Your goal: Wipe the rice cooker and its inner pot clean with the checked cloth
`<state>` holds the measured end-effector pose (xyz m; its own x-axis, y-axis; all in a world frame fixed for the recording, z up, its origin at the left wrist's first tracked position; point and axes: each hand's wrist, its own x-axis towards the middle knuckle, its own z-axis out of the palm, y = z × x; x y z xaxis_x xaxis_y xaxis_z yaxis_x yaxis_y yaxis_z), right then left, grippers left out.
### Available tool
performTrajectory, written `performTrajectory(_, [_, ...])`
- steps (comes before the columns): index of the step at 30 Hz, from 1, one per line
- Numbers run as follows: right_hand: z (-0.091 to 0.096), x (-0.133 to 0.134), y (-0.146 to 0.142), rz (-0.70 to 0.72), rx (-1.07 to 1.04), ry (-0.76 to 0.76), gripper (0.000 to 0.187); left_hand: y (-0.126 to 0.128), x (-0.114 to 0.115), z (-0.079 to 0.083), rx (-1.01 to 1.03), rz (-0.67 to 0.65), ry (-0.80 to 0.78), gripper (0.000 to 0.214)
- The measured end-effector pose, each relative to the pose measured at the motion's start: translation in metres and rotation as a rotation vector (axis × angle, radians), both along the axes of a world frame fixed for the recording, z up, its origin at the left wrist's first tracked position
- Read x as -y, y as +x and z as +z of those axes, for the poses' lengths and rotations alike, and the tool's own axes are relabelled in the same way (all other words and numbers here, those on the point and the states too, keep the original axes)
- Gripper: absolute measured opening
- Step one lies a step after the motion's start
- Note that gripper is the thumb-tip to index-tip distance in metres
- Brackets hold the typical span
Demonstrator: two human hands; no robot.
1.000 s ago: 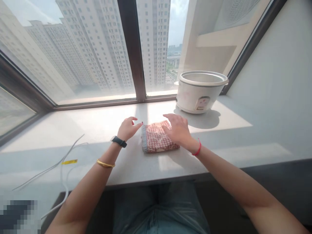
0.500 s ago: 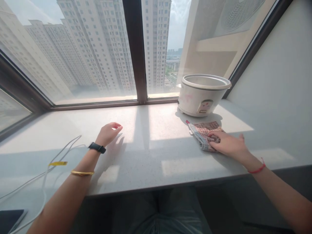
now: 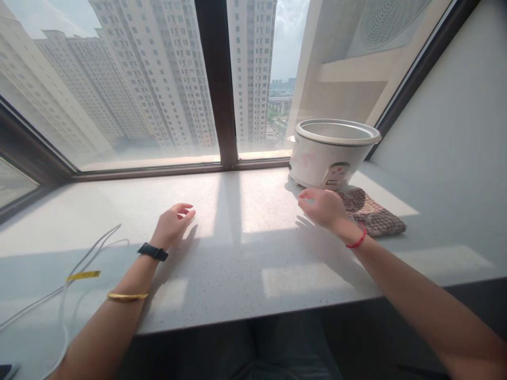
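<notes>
My left hand (image 3: 174,224) hovers over the left half of the white sill, its fingers loosely curved and apart, holding nothing. In front of the rice cooker (image 3: 327,158), my right hand (image 3: 322,207) is above the sill with bent fingers, a gap between thumb and fingers, and nothing in it. The cooker stands upright, lidless, its inside mostly out of sight. A brown and pink checked cloth (image 3: 374,214) lies folded just right of my right hand, its left part hidden behind the hand and wrist.
A white cable (image 3: 95,245) with a yellow tag (image 3: 83,275) loops over the sill (image 3: 233,274) at the left. Part of a dark device (image 3: 6,371) shows in the lower left corner. Window frames (image 3: 216,79) border the back, and a white wall (image 3: 455,132) rises at the right.
The cloth has shifted right and shows another side, without the grey edge. My right hand has let go of it and moved left. My left hand is slightly lower.
</notes>
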<state>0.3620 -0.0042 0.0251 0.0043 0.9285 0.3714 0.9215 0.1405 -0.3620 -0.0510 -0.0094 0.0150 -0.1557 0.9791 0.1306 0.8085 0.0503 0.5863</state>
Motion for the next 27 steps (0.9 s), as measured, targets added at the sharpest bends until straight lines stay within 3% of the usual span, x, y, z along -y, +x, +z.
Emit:
performTrajectory(4, [-0.020,-0.012,-0.034,0.030,-0.107,-0.015,0.029,0.000,0.004,-0.005,-0.005,-0.090,0.041,0.047])
performTrajectory(9, [-0.047,-0.008,-0.028,0.102,-0.348,-0.079,0.042,0.002,0.004,-0.008,-0.052,-0.181,0.064,0.043])
performTrajectory(12, [-0.048,-0.007,-0.026,0.110,-0.487,-0.048,0.041,0.003,0.004,-0.010,-0.072,-0.220,0.108,0.040])
performTrajectory(17, [-0.042,-0.008,-0.027,0.137,-0.505,0.095,0.043,0.002,0.008,-0.014,-0.061,-0.246,0.166,0.036])
performTrajectory(27, [-0.049,-0.013,-0.022,0.128,-0.543,0.087,0.049,0.002,0.009,-0.021,-0.037,-0.306,0.262,0.030])
